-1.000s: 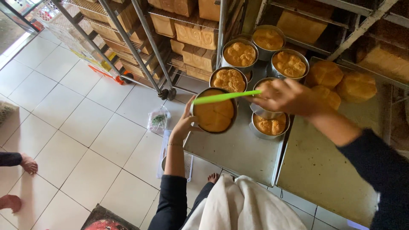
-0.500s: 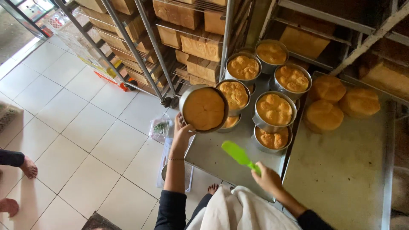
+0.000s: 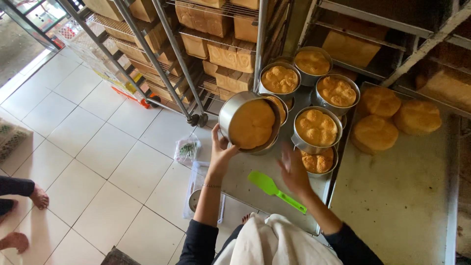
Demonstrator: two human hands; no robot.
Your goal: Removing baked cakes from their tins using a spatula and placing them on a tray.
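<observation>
the left hand [image 3: 222, 149] grips a tilted round cake tin [image 3: 251, 122] above the table [image 3: 392, 206]; the right hand [image 3: 293, 169], fingers spread and holding nothing, hovers just beyond the green spatula [image 3: 275, 191].

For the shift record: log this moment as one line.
left hand: holds round tin of bread, tilted | right hand: empty, open over tray | green spatula: lying on tray

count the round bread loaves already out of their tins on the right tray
3: one at the back left, one at the back right, one in front. The rack may hide more.
</observation>
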